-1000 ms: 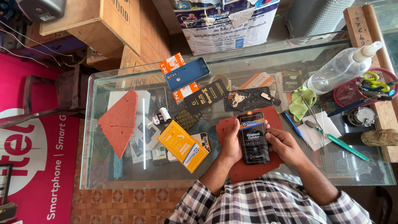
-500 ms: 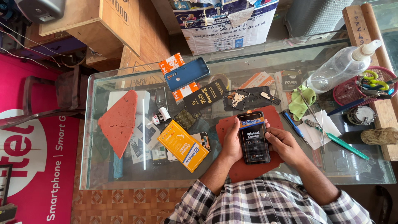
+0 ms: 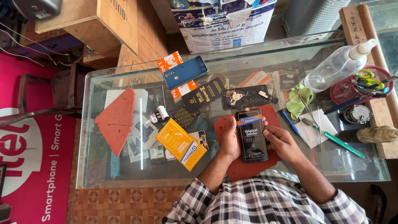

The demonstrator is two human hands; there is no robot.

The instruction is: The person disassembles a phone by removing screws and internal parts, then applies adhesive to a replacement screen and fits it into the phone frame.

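A black phone display panel (image 3: 251, 135) with a printed film on its face lies lengthwise over a dark red mat (image 3: 248, 166) on the glass counter (image 3: 137, 174). My left hand (image 3: 231, 141) grips its left edge, thumb along the side. My right hand (image 3: 282, 143) holds the right edge, its fingertips pressing near the upper right side of the panel. Both forearms come up from my checked shirt at the bottom.
An orange box (image 3: 180, 143) lies left of the mat, a red triangular cloth (image 3: 117, 119) farther left. A blue phone back (image 3: 185, 72), black packets (image 3: 204, 95), a spray bottle (image 3: 338, 64), green cloth (image 3: 297, 101), tweezers, a green-handled tool (image 3: 338, 141) and a red basket (image 3: 365, 85) surround the hands.
Almost nothing has changed: both hands stay on the panel, with my right fingers shifting slightly along its right edge.
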